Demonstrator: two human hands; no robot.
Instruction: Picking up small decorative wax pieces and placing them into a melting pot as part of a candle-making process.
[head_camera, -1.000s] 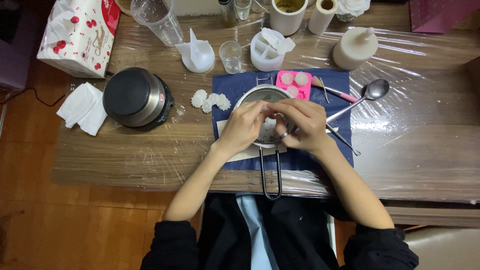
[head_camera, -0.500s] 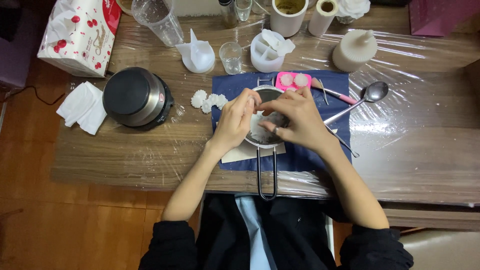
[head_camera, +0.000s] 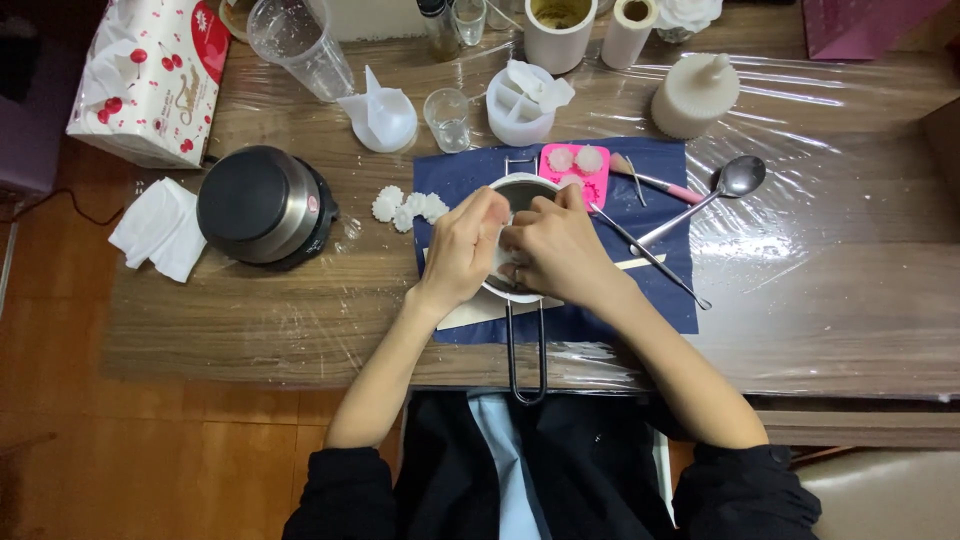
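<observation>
While both hands meet over the small round metal melting pot with a long wire loop handle (head_camera: 520, 195), the left hand (head_camera: 462, 245) lies curled on the pot's left rim, fingers pressed together and bent inward. The right hand (head_camera: 557, 245) covers the pot's right side, its fingertips (head_camera: 520, 235) drawn close and touching those of the left; whether they pinch anything I cannot tell, as the spot is hidden. The pot sits on a dark blue cloth mat (head_camera: 660, 290), handle pointing toward the person.

Packages: one white soft tissue pack printed with red cherries (head_camera: 150, 80), far left of the fingers at the table corner. One folded white tissue (head_camera: 160, 228) lies below it.

Counts:
- One pink square silicone mould (head_camera: 578, 170), just beyond the fingertips, two pale pieces visible in it.
- One cluster of white flower-shaped wax pieces (head_camera: 408, 207), just left of the left fingers; count unclear.
- One black and steel round heater (head_camera: 262, 205), further left.
- One metal spoon (head_camera: 730, 185), right of the fingers.
- One small clear glass (head_camera: 447, 118) and one tall clear plastic cup (head_camera: 298, 45), beyond the fingers.
- One cream bottle-shaped mould (head_camera: 693, 95), far right.
</observation>
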